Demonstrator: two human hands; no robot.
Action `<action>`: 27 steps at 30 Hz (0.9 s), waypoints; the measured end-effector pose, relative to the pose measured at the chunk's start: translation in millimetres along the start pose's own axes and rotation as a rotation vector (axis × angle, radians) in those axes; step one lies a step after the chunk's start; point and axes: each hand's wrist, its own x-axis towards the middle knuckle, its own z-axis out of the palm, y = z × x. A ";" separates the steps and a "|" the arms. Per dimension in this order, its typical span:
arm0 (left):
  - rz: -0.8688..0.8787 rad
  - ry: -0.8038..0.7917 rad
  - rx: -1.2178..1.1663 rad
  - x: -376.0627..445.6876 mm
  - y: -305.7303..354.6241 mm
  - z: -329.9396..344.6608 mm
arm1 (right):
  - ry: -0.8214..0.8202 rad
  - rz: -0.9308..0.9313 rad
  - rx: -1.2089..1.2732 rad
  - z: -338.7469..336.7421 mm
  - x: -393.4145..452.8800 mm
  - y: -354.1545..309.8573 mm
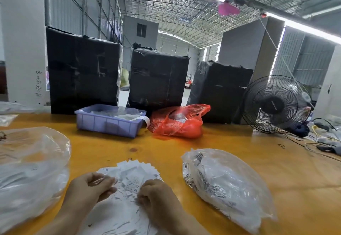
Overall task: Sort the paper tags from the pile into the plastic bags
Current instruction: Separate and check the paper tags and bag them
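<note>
You are in a tall warehouse hall with a metal truss roof and strip lights, seated at a glossy orange-yellow desk [230, 138]. Both your hands rest on the pile of paper tags [132, 173] at the near edge. Your left hand [92, 188] has its fingers curled round a small clear plastic bag [100, 180], and your right hand [155, 192] has its fingers curled down onto the tags, pinching at them; exactly which tag it has, you cannot tell.

Just to the right of your right hand lies a filled clear bag [225, 188] with printed lettering, and to the left of your left hand sits a larger bulging clear bag [31, 170]. Beyond your hands, well apart from them, stand a purple plastic tray [108, 122] holding white papers and, beside it, a crumpled red plastic bag [179, 122]. Behind those rise three black-wrapped cartons [83, 72]. Far to the right of your right hand a black desk fan [275, 103] stands tilted, with loose cables [321, 142] next to it.
</note>
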 end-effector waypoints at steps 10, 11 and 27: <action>0.105 0.000 0.131 -2.5 -1.9 2.7 | 0.153 -0.213 -0.188 -18.5 -1.5 0.5; 0.113 -0.004 0.143 -4.6 -1.0 2.9 | 0.148 -0.229 -0.206 -20.1 -2.0 -1.1; 0.220 -0.005 0.177 -21.2 13.3 7.6 | 0.161 0.570 1.202 -41.8 4.6 -13.3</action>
